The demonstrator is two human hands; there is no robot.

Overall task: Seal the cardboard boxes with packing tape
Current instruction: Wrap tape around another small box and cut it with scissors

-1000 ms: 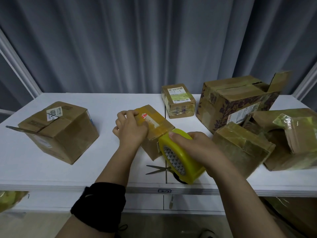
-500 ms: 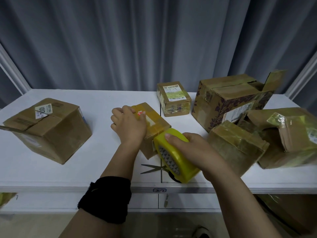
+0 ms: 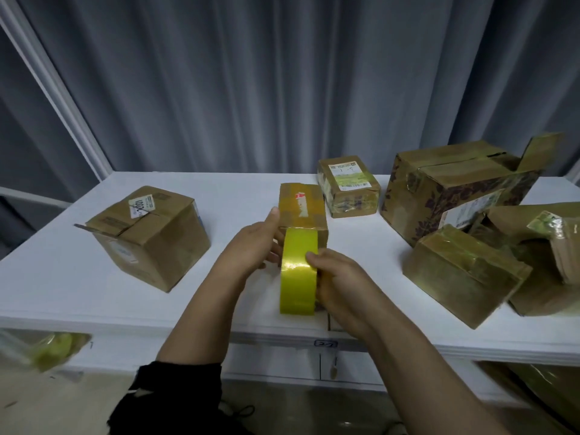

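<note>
We hold the small box (image 3: 302,206) near the middle of the white table (image 3: 62,277), its top already banded with shiny tape. Our left hand (image 3: 252,246) grips its 7 o'clock corner, thumb straight along the left edge and fingers curled onto the near face. Our right hand (image 3: 340,279) is curled round the yellow tape dispenser (image 3: 297,273), which touches the box's near face and reaches towards 6 o'clock. From the small box, a brown box with split flaps (image 3: 150,238) sits well apart at 9 o'clock, a labelled box (image 3: 348,189) just beside at 1 o'clock, a printed box with one raised flap (image 3: 448,189) at 2 o'clock, and a tape-wrapped box (image 3: 464,274) at 4 o'clock
</note>
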